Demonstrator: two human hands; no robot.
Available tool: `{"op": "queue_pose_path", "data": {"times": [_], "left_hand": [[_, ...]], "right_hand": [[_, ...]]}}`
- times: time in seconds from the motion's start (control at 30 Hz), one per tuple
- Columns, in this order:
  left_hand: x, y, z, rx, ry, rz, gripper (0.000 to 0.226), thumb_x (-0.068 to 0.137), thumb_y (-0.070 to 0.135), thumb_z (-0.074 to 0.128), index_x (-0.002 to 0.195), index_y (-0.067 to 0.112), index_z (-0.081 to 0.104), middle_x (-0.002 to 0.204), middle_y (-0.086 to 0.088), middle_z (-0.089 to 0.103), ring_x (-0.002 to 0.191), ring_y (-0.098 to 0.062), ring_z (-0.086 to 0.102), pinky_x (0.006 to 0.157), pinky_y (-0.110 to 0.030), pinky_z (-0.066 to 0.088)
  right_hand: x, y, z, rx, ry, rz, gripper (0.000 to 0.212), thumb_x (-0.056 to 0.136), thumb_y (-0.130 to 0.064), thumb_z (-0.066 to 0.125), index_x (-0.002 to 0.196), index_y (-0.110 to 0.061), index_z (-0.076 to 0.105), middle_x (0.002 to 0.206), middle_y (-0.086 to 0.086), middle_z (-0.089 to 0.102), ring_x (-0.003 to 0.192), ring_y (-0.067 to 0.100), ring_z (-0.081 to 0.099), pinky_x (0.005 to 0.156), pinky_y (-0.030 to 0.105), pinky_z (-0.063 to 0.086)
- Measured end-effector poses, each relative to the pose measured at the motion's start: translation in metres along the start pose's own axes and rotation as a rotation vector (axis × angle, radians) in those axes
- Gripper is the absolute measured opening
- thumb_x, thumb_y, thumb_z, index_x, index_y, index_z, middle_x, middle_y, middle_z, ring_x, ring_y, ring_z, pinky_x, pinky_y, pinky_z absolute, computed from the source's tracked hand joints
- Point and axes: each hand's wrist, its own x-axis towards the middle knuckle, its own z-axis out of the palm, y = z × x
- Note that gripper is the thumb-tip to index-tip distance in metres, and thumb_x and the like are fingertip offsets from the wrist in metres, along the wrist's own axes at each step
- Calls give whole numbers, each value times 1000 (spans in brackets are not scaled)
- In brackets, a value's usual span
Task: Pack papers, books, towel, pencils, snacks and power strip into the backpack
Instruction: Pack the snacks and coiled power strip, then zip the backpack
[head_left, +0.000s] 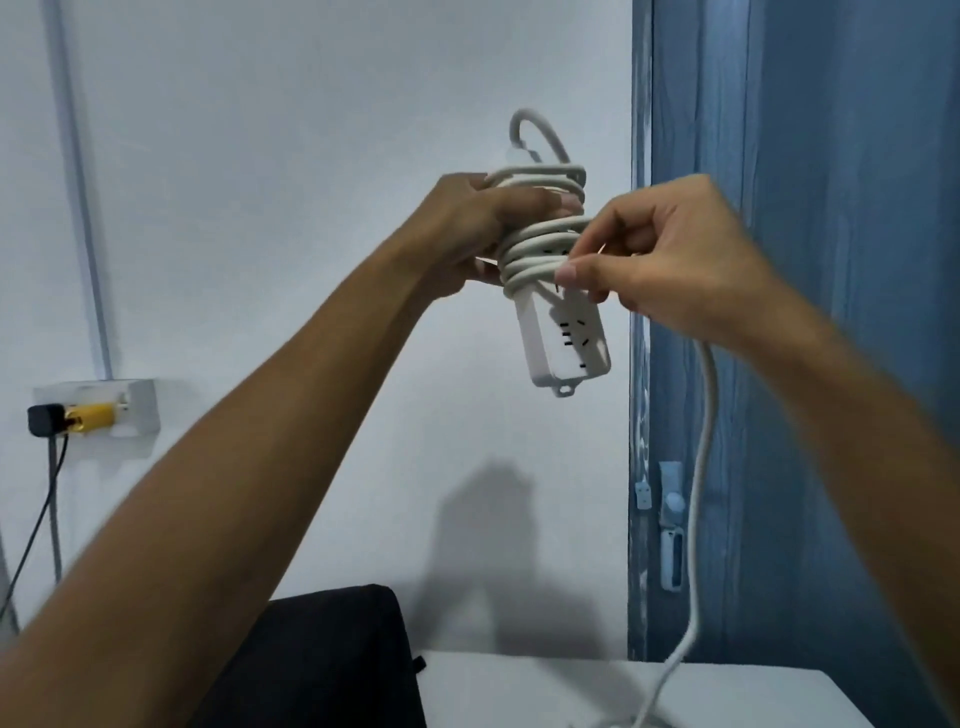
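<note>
Both my hands up at the power strip, its cord partly coiled round it.

My left hand grips the white power strip near its upper half, fingers curled over the coils, holding it upright in the air before the wall. My right hand pinches the cord at the lowest loop, fingers curled tight; the loose length hangs from under that hand down to the white table. The black backpack stands below, at the table's left edge, well apart from the strip.
</note>
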Motion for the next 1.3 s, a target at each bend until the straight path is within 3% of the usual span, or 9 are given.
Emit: {"op": "queue_pose_path", "data": {"times": [0.2,0.37,0.47,0.57,0.7,0.8,0.87,1.0,1.3], "left_hand": [[-15,-56,-1,-164,-58,-247,38,69,26,73,103,10,71,89,-7,70,73,-22,65,60,-31,51],[-34,-95,3,-412,-119,-396,33,70,24,76,102,16,71,99,-8,67,86,-22,63,83,-39,50],[-45,-107,3,-589,-116,-445,32,73,25,75,103,15,70,102,-9,68,92,-24,63,90,-43,50],[-56,-110,9,-768,2,-474,29,76,22,72,103,13,70,97,-9,70,87,-23,67,76,-37,57],[-66,-113,23,-1006,194,-507,14,84,16,70,95,9,69,91,-12,72,85,-25,70,77,-40,57],[-66,-124,32,-1131,290,-487,22,81,13,73,102,13,65,98,-10,68,97,-26,67,88,-44,54],[-65,-129,38,-1094,412,-463,26,76,12,77,99,12,64,93,-8,70,88,-24,69,80,-44,57],[-64,-135,50,-876,722,-398,33,74,12,81,103,10,66,98,-10,73,87,-23,71,75,-46,59],[-73,-166,31,-138,621,89,38,66,25,87,96,12,68,89,-1,72,83,-18,70,78,-41,58]], "right_hand": [[-17,42,-2,176,-183,118,10,76,-2,74,84,1,69,55,-2,61,48,6,49,44,17,40],[-31,71,4,287,-266,203,10,77,3,71,87,1,69,58,4,59,50,9,48,45,18,39],[-37,87,17,375,-157,201,8,77,4,69,84,-1,69,56,2,59,50,10,46,45,18,36],[-46,103,39,492,29,214,10,78,0,68,85,-5,72,63,4,65,54,15,48,49,21,38],[-63,117,82,542,292,225,30,84,12,59,99,-10,72,83,-3,74,76,12,66,68,24,51],[-76,115,119,623,379,362,36,88,23,40,93,-4,64,78,11,65,54,11,62,51,23,49],[-85,112,140,674,377,459,34,93,16,39,90,-10,60,75,14,60,46,16,59,49,30,49],[-105,98,165,779,215,606,46,98,2,40,122,-37,48,75,10,61,49,18,58,53,31,50],[-95,82,146,505,-184,786,21,84,7,53,104,2,58,73,13,60,38,11,46,41,19,34]]}}
